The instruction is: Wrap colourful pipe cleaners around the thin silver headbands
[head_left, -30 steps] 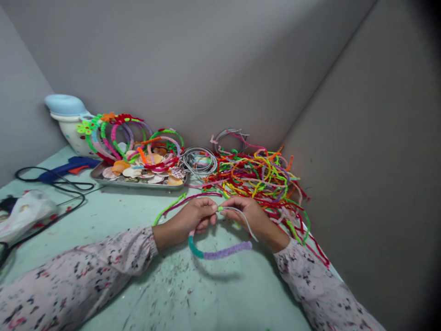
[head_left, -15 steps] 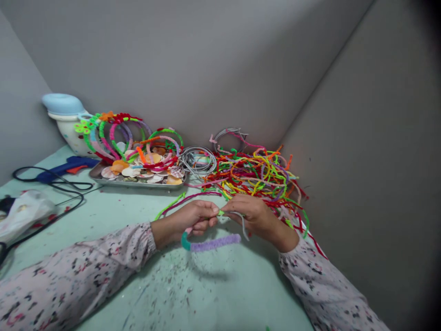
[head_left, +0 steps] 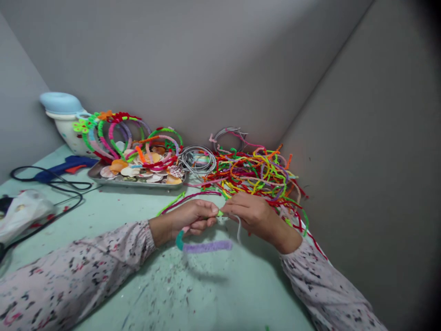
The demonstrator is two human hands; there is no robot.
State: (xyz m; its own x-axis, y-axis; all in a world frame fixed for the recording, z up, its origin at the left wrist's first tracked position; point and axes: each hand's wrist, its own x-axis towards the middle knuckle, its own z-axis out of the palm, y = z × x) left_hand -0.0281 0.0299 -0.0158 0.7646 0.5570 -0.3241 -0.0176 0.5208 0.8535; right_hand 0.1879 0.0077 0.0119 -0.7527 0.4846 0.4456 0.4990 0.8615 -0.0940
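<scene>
My left hand and my right hand meet fingertip to fingertip above the pale green table. Both are closed on a thin headband wrapped partly in teal and purple pipe cleaner, which hangs in a loop below them. A bare grey stretch of the band curves down from my right fingers. At the pinch point a light green pipe cleaner end shows between the fingertips. Both sleeves are pink with a flower print.
A tangled pile of coloured pipe cleaners lies just behind my hands. Bare grey headbands lie beside a metal tray of shells and wrapped headbands. Left: blue glue gun, black cord, plastic bag, white pot. Scraps litter the table.
The hanging loop has swung left and turned flatter, and the bare grey end has drawn in closer to my right hand. Both hands have stayed pinched together.
</scene>
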